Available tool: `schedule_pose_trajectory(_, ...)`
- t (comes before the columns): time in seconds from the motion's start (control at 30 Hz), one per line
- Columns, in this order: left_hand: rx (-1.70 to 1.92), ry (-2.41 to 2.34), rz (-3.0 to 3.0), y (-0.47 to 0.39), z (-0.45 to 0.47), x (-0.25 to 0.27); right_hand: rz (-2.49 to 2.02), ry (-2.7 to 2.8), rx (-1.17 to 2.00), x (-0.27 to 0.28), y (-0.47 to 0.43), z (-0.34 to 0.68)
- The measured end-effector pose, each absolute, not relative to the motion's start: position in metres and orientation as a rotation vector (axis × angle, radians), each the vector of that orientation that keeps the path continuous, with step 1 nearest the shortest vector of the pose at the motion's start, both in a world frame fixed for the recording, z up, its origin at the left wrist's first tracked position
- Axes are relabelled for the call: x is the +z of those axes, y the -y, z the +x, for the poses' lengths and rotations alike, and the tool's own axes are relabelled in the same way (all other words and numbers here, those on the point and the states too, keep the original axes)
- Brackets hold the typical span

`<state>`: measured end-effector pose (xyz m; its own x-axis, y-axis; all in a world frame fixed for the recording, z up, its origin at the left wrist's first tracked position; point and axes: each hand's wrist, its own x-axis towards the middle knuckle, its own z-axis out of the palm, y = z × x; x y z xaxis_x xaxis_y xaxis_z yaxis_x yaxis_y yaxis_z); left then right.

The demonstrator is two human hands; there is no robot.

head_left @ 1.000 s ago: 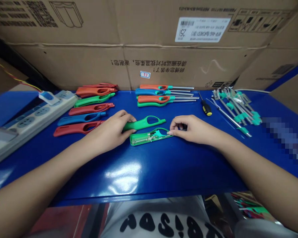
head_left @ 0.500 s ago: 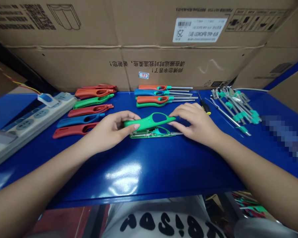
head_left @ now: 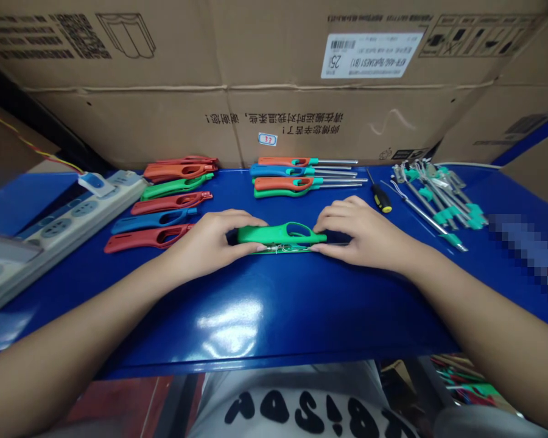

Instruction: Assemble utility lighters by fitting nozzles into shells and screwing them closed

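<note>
Glossy blue bench point(head_left: 164, 328): probably slick, so a lopsided push could skid the work. Left hand point(head_left: 212, 237): grip pinching the handle end, thumb on near side, fingers behind. Right hand point(head_left: 358, 231): grip pinching the nozzle end, same layout. Between them, mid-bench: upper green lighter shell half point(head_left: 267, 234) stacked over lower green lighter shell half point(head_left: 285, 252), near-side gap visible. Uneven pressure from the 2 grips could tilt the top and misalign it. Metal rod point(head_left: 341, 244) sticks out right; a thumb nudge could unseat it. White wires point(head_left: 290, 247) show in the gap; could get trapped between the 2 edges.
</note>
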<state>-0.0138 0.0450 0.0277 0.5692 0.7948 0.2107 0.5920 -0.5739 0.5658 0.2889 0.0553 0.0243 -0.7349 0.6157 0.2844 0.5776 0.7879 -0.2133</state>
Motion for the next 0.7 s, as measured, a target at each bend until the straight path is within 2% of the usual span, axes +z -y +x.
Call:
schedule_pose_trajectory(0.13, 0.608, -1.079, 2.308, -0.0448, -0.0108, 0.0248, -0.901, 2.67, 0.207, 0.0271, -0.0537, 0.2874)
schedule_pose_trajectory(0.7, 0.552, -1.093, 2.406, -0.0383, -0.0077, 0.0234, -0.875, 2.8, 0.08, 0.029, -0.0545, 0.2891)
